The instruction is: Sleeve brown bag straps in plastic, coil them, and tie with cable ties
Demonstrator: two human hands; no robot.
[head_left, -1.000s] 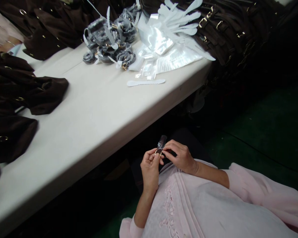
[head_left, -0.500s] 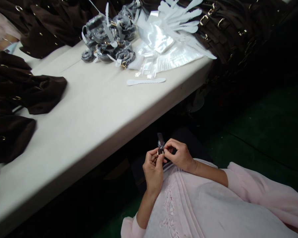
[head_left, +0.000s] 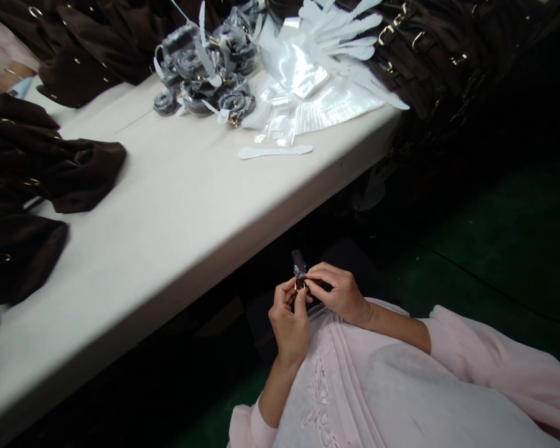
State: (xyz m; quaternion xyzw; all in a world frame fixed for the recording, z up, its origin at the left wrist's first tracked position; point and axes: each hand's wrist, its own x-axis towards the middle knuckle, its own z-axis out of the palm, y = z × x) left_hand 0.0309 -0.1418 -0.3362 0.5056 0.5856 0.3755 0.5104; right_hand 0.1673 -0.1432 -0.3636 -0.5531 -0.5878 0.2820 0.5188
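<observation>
Over my lap, below the table's edge, my left hand (head_left: 289, 320) and my right hand (head_left: 338, 292) meet with fingers pinched. Between them they grip a small dark strap end (head_left: 299, 266) wrapped in clear film, with a gold buckle where the fingertips meet. The wrapped end sticks up above my fingers. Pink sleeves cover both forearms.
A white table (head_left: 177, 205) lies ahead. Dark brown bags (head_left: 51, 174) lie along its left and back. At the far side sit several wrapped strap rolls (head_left: 205, 68), clear plastic bags (head_left: 308, 93) and white plastic strips (head_left: 275, 151). The green floor (head_left: 504, 249) is to the right.
The strap end has turned more upright and shifted slightly left. My left fingers have closed further over the buckle. Both hands stay together at the same spot.
</observation>
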